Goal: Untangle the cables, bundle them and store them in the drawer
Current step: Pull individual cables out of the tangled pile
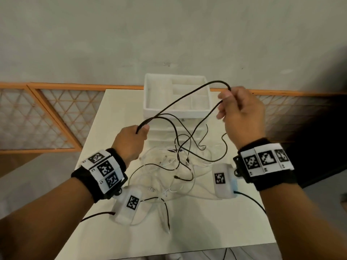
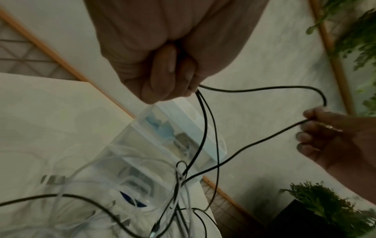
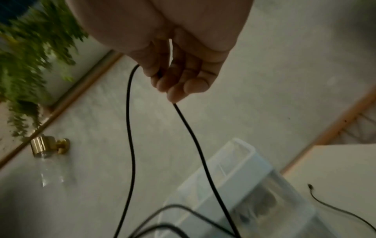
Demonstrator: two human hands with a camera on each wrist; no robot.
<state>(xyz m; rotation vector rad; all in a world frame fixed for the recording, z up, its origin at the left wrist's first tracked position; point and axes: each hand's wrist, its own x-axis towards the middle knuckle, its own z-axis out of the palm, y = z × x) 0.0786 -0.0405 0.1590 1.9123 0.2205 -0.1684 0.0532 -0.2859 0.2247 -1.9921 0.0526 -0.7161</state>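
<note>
Two hands are raised above the table (image 1: 244, 222), and I find both engaged on one black cable (image 1: 180, 98); my left hand (image 1: 129, 141) is closed into a fist, gripping several gathered strands of that cable where they leave between thumb and fingers; my right hand (image 1: 242, 113) sits higher and well apart from the left, fingers curled, pinching a loop of the same cable, which arches up over the knuckles and comes back down through the fingertips (image 3: 177, 95); between the hands the strands sag and cross; below and between both wrists I note the rest of the black cable trailing into a tangle of white cables (image 1: 169, 175) lying on the table; beyond both hands stands a white drawer unit (image 1: 176, 94), its top tray open to view and its clear drawer fronts facing me; whether any drawer is pulled out I cannot tell.
</note>
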